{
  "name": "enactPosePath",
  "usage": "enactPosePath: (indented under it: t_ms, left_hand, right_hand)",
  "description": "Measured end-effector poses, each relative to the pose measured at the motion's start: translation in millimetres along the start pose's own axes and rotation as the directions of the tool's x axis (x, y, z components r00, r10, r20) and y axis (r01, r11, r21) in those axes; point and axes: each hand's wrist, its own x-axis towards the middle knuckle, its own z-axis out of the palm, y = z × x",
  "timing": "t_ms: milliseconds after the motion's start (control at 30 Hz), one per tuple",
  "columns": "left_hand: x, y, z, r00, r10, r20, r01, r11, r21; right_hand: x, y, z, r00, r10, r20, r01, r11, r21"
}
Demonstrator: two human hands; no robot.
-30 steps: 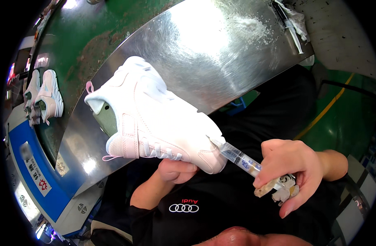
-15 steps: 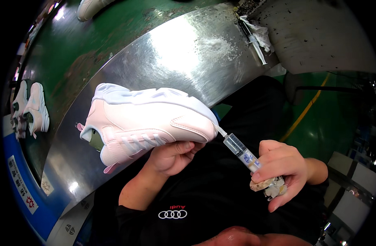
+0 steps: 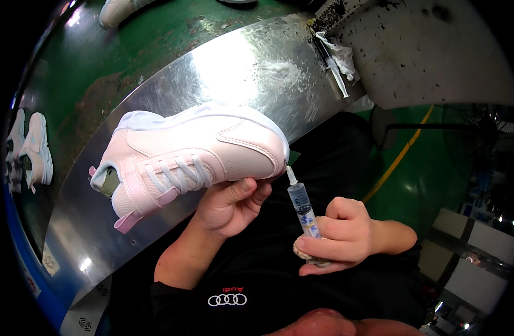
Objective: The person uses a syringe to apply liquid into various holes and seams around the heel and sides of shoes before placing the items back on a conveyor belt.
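Several pale shoes (image 3: pixel 36 143) stand well left of the pink shoe (image 3: pixel 181 143), which the left hand (image 3: pixel 228 210) grips close beneath the toe (image 3: pixel 266 162). Just below that toe, the syringe (image 3: pixel 303 210) has swung steeper than a moment ago, so its nozzle (image 3: pixel 291 175) now points up at the sole's (image 3: pixel 275 127) edge; whether it touches, I can't quite tell. Lower right of the shoe, the right hand (image 3: pixel 343 232) wraps the syringe.
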Motion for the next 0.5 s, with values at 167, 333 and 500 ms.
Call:
enactPosePath:
  t_ms: [167,333,500]
  left_hand:
    - [2,2,8,1.000,-0.003,-0.006,0.003,1.000,0.015]
    - [1,4,13,1.000,0.000,-0.023,0.001,0.999,0.036]
    - [2,2,14,1.000,0.005,-0.011,-0.005,1.000,0.000]
  right_hand:
    - [1,2,7,0.999,-0.043,0.007,0.044,0.993,-0.110]
    - [-1,2,14,0.998,-0.063,-0.001,0.062,0.985,-0.163]
    - [-3,2,15,0.998,-0.055,0.019,0.057,0.983,-0.177]
